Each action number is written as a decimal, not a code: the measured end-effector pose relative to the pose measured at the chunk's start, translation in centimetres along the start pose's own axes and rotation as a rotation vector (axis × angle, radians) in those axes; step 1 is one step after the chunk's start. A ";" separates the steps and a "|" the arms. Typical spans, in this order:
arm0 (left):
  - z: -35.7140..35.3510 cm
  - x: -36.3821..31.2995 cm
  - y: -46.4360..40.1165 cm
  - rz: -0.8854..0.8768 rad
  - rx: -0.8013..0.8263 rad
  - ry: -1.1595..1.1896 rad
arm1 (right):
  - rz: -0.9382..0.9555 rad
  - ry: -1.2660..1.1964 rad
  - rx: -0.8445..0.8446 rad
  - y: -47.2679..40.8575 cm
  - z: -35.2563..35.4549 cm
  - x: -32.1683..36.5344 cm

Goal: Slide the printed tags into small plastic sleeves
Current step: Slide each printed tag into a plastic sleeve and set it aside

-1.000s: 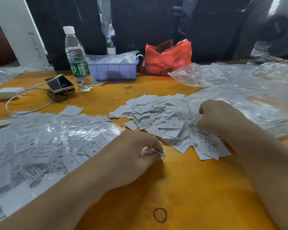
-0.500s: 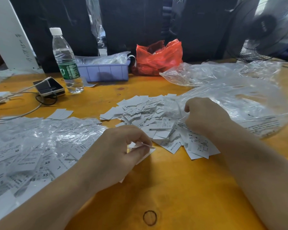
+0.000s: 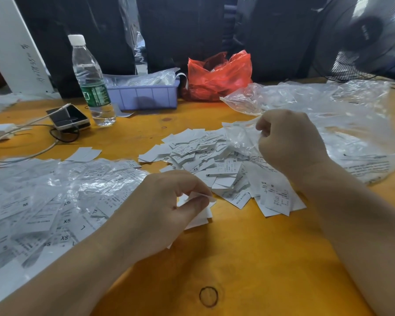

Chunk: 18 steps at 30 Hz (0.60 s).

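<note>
Orange-yellow wooden worktop (image 3: pixel 249 258), glossy under soft overhead light. Dark hanging fabric (image 3: pixel 183 30) along far side. White slanted board (image 3: pixel 12 49) far left; black electric fan (image 3: pixel 369 35) far right.

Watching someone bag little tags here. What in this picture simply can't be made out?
- Head view: the tags pinched in the left hand are mostly hidden by its fingers; their count and print can't be told.
- Small print on the loose tag pile: too small.
- Purple bin: contents veiled by crumpled plastic.
- Fan: cut off by the edge.

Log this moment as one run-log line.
left hand: pinches tag | right hand: pinches clear sleeve | tag not yet in sleeve
</note>
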<state>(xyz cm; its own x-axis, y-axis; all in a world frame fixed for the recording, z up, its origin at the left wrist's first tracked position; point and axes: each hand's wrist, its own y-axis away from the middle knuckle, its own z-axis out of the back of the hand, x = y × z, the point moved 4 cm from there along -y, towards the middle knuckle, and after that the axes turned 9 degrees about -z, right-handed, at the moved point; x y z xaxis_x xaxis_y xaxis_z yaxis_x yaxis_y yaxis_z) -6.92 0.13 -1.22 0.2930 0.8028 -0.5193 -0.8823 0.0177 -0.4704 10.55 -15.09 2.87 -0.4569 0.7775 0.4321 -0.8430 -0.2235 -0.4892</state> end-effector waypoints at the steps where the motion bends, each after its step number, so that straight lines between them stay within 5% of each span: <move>1: 0.0 0.0 0.0 0.000 -0.001 0.002 | 0.030 -0.023 -0.039 -0.1 0.2 0.1; 5: 0.1 -0.1 0.0 0.004 -0.010 -0.005 | 0.151 -0.231 -0.029 0.5 0.6 1.5; 11: 0.8 0.0 0.1 0.039 -0.081 -0.012 | 0.034 -0.770 0.651 2.9 -0.9 4.0; 18: 1.9 0.2 0.0 0.105 -0.213 -0.012 | -0.068 -1.027 1.005 4.7 -1.8 5.5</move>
<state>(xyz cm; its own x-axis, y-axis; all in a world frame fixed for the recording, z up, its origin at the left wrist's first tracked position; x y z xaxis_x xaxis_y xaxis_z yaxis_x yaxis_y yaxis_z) -7.60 1.43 0.01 0.1978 0.8009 -0.5652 -0.8095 -0.1917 -0.5550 4.54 -10.80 1.56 -0.0420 0.1404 0.9892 -0.5123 -0.8530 0.0993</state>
